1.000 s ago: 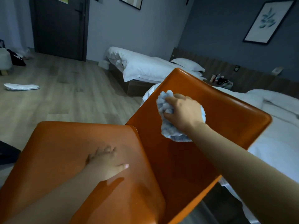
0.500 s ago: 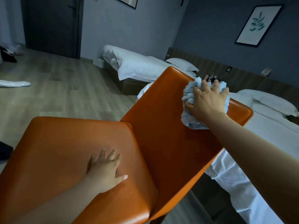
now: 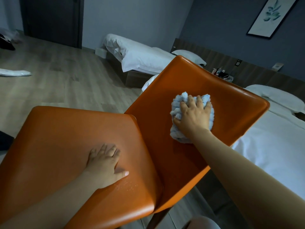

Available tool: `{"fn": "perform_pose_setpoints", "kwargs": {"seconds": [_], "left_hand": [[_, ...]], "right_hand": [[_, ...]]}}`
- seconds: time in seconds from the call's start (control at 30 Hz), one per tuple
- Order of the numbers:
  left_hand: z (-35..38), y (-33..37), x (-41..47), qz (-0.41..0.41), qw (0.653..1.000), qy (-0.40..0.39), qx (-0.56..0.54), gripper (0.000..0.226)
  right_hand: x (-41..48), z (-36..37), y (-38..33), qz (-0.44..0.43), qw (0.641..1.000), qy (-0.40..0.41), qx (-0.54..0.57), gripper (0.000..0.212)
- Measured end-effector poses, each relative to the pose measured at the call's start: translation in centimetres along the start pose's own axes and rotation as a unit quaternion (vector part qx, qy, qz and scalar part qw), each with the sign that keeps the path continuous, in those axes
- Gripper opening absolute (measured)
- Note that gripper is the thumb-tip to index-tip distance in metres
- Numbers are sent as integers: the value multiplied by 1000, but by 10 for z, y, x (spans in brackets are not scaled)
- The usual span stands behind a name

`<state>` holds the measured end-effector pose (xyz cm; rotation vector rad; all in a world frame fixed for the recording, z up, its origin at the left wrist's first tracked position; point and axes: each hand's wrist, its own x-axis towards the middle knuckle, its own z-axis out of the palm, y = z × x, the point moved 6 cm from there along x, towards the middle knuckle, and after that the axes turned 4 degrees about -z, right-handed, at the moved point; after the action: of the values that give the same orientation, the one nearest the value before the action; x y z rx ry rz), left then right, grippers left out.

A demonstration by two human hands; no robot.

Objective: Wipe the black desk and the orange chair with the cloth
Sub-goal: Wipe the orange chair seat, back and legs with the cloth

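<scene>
A wooden floor point(image 3: 57, 83) was seen across the left of the room. Two beds made up in white were seen beyond the chair: the near bed point(image 3: 272, 154) at the right and the far bed point(image 3: 140, 57) by the back wall. The orange chair point(image 3: 148, 154) was seen in the foreground, its seat point(image 3: 66, 138) toward the left and its backrest point(image 3: 206, 83) toward the right. A dark door point(image 3: 52, 19) and a framed picture point(image 3: 270, 15) were seen on the walls. The left hand point(image 3: 104, 164) was laid flat on the seat, fingers straight, with nothing grasped. The right hand point(image 3: 194, 119) was spread over the cloth point(image 3: 179, 103), which was pressed against the middle of the backrest's front. The fingers were splayed across it, not closed round it. The pale blue cloth was bunched beneath the palm.
</scene>
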<state>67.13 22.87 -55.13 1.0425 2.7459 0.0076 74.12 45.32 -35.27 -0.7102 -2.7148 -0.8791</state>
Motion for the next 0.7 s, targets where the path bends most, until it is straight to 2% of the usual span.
{"fn": "perform_pose_setpoints", "kwargs": {"seconds": [0.53, 0.7], "left_hand": [[2, -2, 1, -1, 1000, -4, -22, 90], [2, -1, 2, -7, 1000, -8, -29, 90]], "right_hand": [[-64, 66, -93, -37, 992, -110, 42, 71], [-81, 68, -104, -32, 990, -109, 84, 66]]}}
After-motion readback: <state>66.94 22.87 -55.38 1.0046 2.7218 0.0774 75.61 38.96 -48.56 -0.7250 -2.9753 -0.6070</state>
